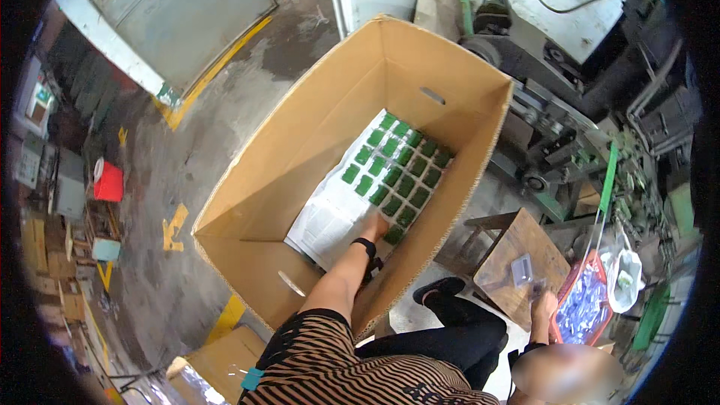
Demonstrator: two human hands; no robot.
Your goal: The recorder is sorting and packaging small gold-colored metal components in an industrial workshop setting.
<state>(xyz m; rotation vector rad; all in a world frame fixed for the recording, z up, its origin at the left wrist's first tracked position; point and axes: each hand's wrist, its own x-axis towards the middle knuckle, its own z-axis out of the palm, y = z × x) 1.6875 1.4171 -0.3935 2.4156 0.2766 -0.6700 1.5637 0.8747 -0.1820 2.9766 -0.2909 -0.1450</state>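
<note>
My left hand, with a black band on the wrist, reaches down into a large open cardboard box. It is at the near end of a grid of small dark-green, block-like pieces, touching or just above them. Its fingers are too small and partly hidden to show whether they hold a piece. The pieces lie in rows, with pale gaps between them and a shine over some. Under and beside them a white paper sheet covers part of the box bottom. My right hand does not show.
At the right, another person's hand is by a wooden stool holding a clear plastic container. A red basket of bluish packets stands beside it. Dark machinery flanks the box. A red bucket stands left.
</note>
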